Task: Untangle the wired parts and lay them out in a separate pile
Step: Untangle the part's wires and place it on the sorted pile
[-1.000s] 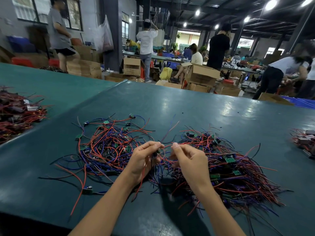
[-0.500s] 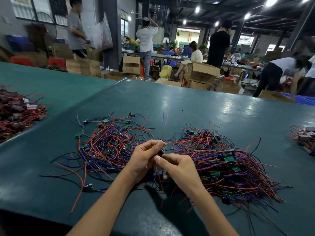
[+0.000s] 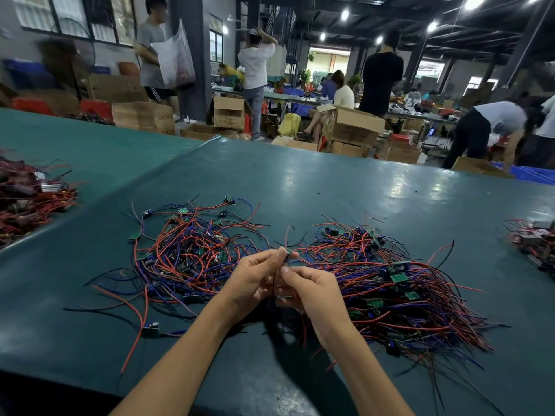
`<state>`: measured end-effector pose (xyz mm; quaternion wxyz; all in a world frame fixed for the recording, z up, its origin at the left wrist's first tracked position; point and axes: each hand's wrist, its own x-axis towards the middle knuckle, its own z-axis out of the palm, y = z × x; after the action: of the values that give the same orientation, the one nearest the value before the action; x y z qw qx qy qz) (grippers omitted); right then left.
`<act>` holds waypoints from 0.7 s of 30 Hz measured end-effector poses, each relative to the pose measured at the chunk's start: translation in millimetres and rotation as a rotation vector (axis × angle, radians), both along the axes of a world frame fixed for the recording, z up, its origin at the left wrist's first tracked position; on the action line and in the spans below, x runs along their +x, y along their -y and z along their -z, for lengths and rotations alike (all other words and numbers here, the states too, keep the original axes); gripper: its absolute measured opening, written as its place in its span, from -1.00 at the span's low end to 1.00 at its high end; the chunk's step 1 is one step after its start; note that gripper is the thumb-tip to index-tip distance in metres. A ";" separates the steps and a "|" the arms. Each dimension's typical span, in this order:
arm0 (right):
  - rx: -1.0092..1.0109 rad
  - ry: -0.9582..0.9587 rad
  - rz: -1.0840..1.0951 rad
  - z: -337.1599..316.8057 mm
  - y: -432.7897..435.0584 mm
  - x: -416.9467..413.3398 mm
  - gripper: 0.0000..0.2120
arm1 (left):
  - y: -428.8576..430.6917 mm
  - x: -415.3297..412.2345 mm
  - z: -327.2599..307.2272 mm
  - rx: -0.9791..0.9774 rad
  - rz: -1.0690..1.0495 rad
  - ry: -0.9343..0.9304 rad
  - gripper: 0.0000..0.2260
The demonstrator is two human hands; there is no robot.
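Two forearms reach in from the bottom edge, and my hands meet close together over the dark green tabletop (image 3: 300, 187). My left hand (image 3: 255, 283) has thumb and forefinger pinched on a small wired part (image 3: 287, 253), held up at the fingertips, with one red lead standing up from it. My right hand (image 3: 316, 295) sits just beside it and slightly lower, thumb and forefinger nipped on a thin wire right under that part, the other fingers curled loosely beneath. A dark wire (image 3: 273, 291) hangs down between my palms; whether it belongs to the same part I cannot tell.

One loose part (image 3: 150, 327) with a long red lead lies alone on the tabletop at the near left. Beyond it, left of my hands, spreads the left heap (image 3: 186, 253), a loose tangle of red, blue and black wires with little green boards. On the other side lies the right heap (image 3: 399, 292), denser, its wire ends fanned toward the near right. My hands hover over the gap between the two.

Further out, another red tangle (image 3: 27, 202) sits on a neighbouring tabletop at far left, and a small cluster (image 3: 534, 238) lies at the right edge. Behind stand cardboard boxes (image 3: 354, 127), with several people (image 3: 255, 70) standing or bending among them.
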<state>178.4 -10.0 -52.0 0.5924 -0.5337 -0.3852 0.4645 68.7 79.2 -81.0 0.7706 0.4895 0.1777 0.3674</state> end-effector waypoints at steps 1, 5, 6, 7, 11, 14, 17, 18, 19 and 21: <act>0.000 -0.018 -0.024 0.8 0.1 -1.6 -0.76 | -0.4 -0.3 -0.2 -0.010 -0.014 0.005 -0.68; -0.034 -0.159 -0.093 2.0 -3.5 -8.5 -0.64 | -0.3 -0.5 0.5 -0.038 -0.025 0.029 -0.56; -0.039 -0.182 -0.089 1.4 -5.1 -9.1 -0.61 | 0.3 0.1 0.9 -0.024 -0.015 0.010 -0.51; -0.041 -0.195 -0.072 0.9 -6.1 -8.5 -0.62 | 0.9 0.4 1.5 -0.011 0.009 -0.009 -0.49; -0.022 -0.154 0.022 1.0 -10.2 -2.1 -0.72 | 1.3 2.2 0.7 -0.010 0.110 -0.010 -0.55; -0.015 -0.097 0.000 1.5 -9.2 -0.2 -0.70 | -0.2 0.8 0.0 0.007 0.113 0.012 -0.63; -0.016 0.093 0.009 0.0 -6.2 -0.3 -0.68 | -1.1 -0.5 -2.4 -0.014 0.036 0.045 -0.69; -0.008 0.152 0.022 -0.8 -6.1 -0.9 -0.67 | -1.4 0.3 -2.7 -0.032 -0.004 0.048 -0.71; 0.005 0.199 0.040 -1.7 -6.1 -1.2 -0.68 | -1.1 1.1 -2.8 -0.046 -0.028 0.050 -0.70; 0.025 0.275 0.082 -4.6 -7.1 -1.7 -0.70 | 0.3 2.3 -2.9 -0.054 -0.026 0.047 -0.66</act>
<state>176.7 -3.0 -47.4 0.5592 -0.6002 -0.4463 0.3576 71.0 79.0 -78.2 0.7827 0.4572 0.1757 0.3840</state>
